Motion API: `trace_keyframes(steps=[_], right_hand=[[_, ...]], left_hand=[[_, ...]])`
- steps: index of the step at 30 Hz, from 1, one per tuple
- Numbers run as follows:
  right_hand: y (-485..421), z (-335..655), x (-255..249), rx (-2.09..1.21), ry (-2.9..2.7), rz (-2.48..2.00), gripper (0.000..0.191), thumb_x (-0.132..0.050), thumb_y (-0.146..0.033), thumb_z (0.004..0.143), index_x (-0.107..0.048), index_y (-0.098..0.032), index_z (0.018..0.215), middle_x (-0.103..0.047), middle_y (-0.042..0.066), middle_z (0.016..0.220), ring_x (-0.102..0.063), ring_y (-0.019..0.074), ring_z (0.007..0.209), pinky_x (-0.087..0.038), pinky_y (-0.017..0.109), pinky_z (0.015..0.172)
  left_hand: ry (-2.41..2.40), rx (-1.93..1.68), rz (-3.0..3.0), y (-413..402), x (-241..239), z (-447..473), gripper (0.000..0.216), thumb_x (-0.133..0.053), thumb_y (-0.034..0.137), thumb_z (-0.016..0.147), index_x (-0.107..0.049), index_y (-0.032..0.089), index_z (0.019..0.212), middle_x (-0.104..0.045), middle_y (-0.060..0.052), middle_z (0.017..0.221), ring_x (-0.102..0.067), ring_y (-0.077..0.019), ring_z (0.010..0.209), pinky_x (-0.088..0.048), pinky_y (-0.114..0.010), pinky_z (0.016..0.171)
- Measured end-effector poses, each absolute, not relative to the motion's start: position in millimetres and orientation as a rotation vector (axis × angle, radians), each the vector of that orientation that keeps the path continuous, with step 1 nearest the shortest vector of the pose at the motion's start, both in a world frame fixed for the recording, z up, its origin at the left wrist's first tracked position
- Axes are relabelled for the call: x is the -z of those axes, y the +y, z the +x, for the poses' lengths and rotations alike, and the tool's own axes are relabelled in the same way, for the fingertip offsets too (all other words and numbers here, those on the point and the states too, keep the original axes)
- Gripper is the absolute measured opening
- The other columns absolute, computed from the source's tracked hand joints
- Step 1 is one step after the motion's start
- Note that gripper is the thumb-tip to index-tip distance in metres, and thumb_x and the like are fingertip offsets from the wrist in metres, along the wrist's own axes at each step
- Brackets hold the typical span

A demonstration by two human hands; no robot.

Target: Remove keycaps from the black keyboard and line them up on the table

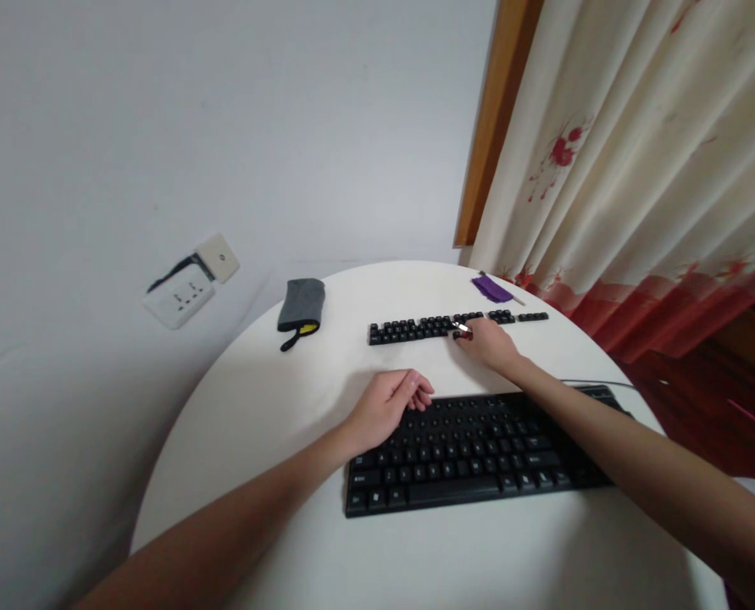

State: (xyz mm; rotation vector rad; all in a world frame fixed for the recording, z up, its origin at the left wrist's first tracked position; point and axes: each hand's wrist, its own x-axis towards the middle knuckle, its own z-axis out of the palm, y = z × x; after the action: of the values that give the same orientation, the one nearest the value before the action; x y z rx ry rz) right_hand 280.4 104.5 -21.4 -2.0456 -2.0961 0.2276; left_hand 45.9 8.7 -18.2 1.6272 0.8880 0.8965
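A black keyboard (453, 493) lies on the white round table in front of me. Its upper rows look flatter, with small studs where caps sit lower down. My left hand (386, 402) rests on its upper left corner, fingers loosely curled and nothing visible in them. Beyond the keyboard, loose black keycaps (408, 331) stand lined up in rows. My right hand (485, 341) reaches over the keyboard to these rows, fingers pinched round a small shiny metal tool (461, 327). A dark keycap (459, 335) is just at its fingertips; whether it is held, I cannot tell.
A grey cloth pouch (302, 305) with a yellow lining and black loop lies at the left back. A purple cloth piece (492, 288) with a thin stick is at the right back. The keyboard cable (599, 382) runs rightwards. Wall sockets (180, 295) and a curtain (606, 186) flank the table.
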Motion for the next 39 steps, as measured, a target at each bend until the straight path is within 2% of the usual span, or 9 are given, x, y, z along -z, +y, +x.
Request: trace_keyframes(steps=[12, 23, 39], right_hand=[[111.9, 273.3, 22.2, -0.219, -2.130, -2.044, 0.017, -0.057, -0.027, 0.089, -0.070, -0.017, 0.095, -0.074, 0.014, 0.097, -0.068, 0.0236, 0.089, -0.045, 0.028, 0.075], [108.2, 271.0, 19.1, -0.196, -2.117, -2.043, 0.020, -0.055, -0.027, 0.090, -0.070, -0.017, 0.097, -0.073, 0.015, 0.100, -0.068, 0.0250, 0.092, -0.046, 0.029, 0.075], [103.9, 273.0, 12.6, -0.205, -2.021, -2.044, 0.019, -0.060, -0.033, 0.087, -0.070, -0.016, 0.085, -0.073, 0.013, 0.089, -0.067, 0.0231, 0.082, -0.043, 0.027, 0.068]], left_hand=[[0.916, -0.876, 1.655, 7.6, 16.4, 45.6, 0.050, -0.040, 0.050, 0.100, -0.068, 0.011, 0.088, -0.070, -0.008, 0.076, -0.062, -0.0161, 0.070, -0.049, -0.028, 0.068], [0.916, -0.869, 1.653, 7.6, 15.5, 45.4, 0.047, -0.042, 0.048, 0.100, -0.069, 0.011, 0.088, -0.070, -0.008, 0.076, -0.062, -0.0162, 0.071, -0.049, -0.028, 0.068], [0.910, -0.879, 1.676, 6.6, 13.2, 44.8, 0.046, -0.042, 0.046, 0.101, -0.069, 0.011, 0.087, -0.070, -0.008, 0.077, -0.063, -0.0167, 0.072, -0.049, -0.028, 0.069]])
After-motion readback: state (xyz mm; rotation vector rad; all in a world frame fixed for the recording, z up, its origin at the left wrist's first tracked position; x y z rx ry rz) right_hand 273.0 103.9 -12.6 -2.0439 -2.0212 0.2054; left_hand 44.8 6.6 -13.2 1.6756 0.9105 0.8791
